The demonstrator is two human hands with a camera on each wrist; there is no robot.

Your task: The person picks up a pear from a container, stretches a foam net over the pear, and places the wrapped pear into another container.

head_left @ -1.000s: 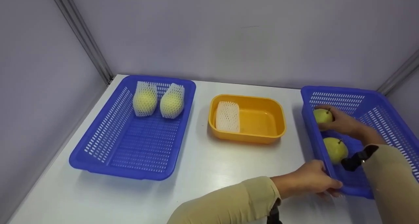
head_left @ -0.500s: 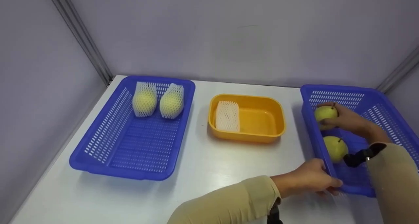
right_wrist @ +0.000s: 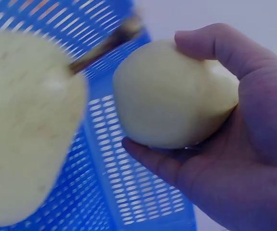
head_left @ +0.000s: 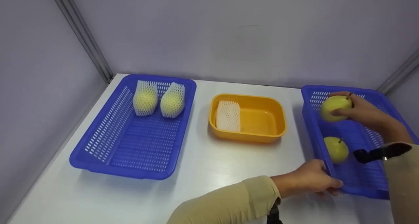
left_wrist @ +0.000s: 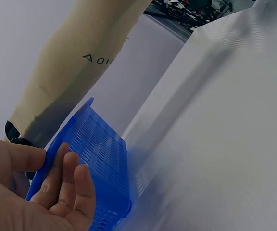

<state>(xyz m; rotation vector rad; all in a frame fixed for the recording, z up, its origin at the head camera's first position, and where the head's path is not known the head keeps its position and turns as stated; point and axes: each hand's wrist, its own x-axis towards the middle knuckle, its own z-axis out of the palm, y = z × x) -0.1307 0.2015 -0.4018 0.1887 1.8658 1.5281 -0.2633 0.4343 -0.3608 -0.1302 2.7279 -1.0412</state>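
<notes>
My right hand (head_left: 363, 111) grips a yellow-green pear (head_left: 335, 108) above the far part of the right blue basket (head_left: 356, 171). In the right wrist view, thumb and fingers wrap round that pear (right_wrist: 169, 96), and a second pear (right_wrist: 28, 125) looms close on the left. This second pear (head_left: 336, 149) lies in the basket by its left wall. At the basket's near left corner, my left hand (head_left: 311, 178) holds the rim. The left wrist view shows the thumb over the basket rim (left_wrist: 56, 142) and the fingers curled beneath it.
A yellow tub (head_left: 262, 119) in the middle of the table holds a white foam net sleeve (head_left: 228, 116). On the left, another blue basket (head_left: 147, 145) has two pears in foam nets (head_left: 145, 99) at its far end. A grey wall (head_left: 229, 37) rises behind the table.
My right hand has lifted the pear off the basket floor and moved it up and to the right. The left hand stays on the rim, and the other pear lies where it was.
</notes>
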